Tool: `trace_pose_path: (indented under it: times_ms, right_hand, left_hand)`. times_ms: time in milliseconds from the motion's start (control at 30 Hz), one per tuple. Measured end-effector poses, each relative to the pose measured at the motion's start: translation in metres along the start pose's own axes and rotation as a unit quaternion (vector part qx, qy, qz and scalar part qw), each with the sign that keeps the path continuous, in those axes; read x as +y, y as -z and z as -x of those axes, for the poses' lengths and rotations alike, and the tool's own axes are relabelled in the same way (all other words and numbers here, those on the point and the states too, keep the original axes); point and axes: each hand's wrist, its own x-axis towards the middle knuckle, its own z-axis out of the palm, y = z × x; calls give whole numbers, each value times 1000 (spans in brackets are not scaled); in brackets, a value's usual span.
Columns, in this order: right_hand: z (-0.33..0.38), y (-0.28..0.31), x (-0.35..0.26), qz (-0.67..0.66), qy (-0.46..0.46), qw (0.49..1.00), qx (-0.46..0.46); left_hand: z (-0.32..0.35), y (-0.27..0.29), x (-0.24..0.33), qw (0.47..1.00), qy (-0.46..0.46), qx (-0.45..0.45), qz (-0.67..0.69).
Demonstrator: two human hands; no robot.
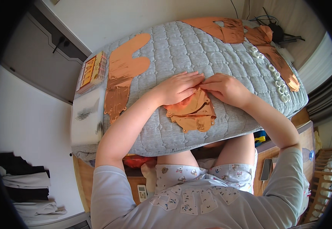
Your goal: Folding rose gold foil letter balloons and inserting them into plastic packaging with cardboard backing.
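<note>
A crumpled, folded copper-coloured foil balloon [196,114], flat and without air, lies on the grey quilted mattress [166,49] in front of me. My left hand [179,88] rests palm down over its far left part, fingers stretched out to the right. At the balloon's far edge, my right hand [225,88] has its fingers bent together and pinches the foil. The fingertips of both hands almost meet there. Part of the balloon is hidden beneath my left hand.
Flat copper foil balloons lie at the left [126,61] and far right [229,30]. Several white rings or rolls [277,82] line the right side. A colourful stack of packs [91,72] and a white package [86,118] sit at the left edge. A phone [266,169] lies lower right.
</note>
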Motion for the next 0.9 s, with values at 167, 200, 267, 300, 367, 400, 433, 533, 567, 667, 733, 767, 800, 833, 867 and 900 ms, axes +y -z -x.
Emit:
trace_pose_path:
  times_ms: [167, 200, 267, 300, 367, 400, 433, 533, 567, 667, 733, 767, 800, 833, 867, 900]
  right_hand:
    - [-5, 1, -2, 13, 18, 999, 28]
    - [-7, 1, -2, 13, 17, 999, 28]
    - [-12, 0, -2, 29, 58, 998, 23]
    - [-14, 0, -1, 30, 57, 998, 23]
    - [-15, -1, 0, -2, 59, 998, 16]
    - [-16, -2, 0, -2, 58, 998, 17]
    - [-15, -3, 0, -27, 35, 999, 20]
    - [-15, -6, -3, -72, -18, 997, 26]
    - [-15, -7, -4, -93, -44, 994, 31]
    - [-13, -4, -7, -100, -76, 992, 21]
    - [-11, -4, -8, -114, -77, 990, 26]
    - [-10, -4, -7, -127, -78, 988, 30]
    - [-9, -3, -6, -126, -78, 988, 31]
    - [-8, -3, -4, -129, -66, 989, 29]
    - [-7, -4, -3, -131, -54, 989, 28]
    - [-7, -4, -2, -131, -55, 989, 27]
  left_hand:
    - [0, -1, 0, 1000, 5, -1, -3]
    - [0, 0, 0, 1000, 5, -5, -5]
    - [-1, 1, 0, 1000, 3, -9, -8]
    - [-1, 1, 0, 1000, 8, -10, 2]
    - [-1, 2, 1, 1000, 12, -12, 11]
    - [0, 2, 1, 1000, 14, -14, 15]
    - [0, 3, 0, 1000, 15, -16, 19]
    - [0, 3, -1, 999, 16, -22, 17]
    - [0, 3, 0, 999, 16, -23, 17]
    - [-1, 3, 0, 999, 20, -26, 15]
    - [0, 3, 0, 999, 19, -24, 18]
    - [-1, 3, 1, 999, 18, -24, 18]
    - [-1, 3, 1, 999, 18, -25, 19]
    - [-1, 3, 1, 999, 19, -26, 20]
    - [-2, 3, 1, 999, 19, -26, 20]
    - [-1, 4, 0, 999, 23, -29, 24]
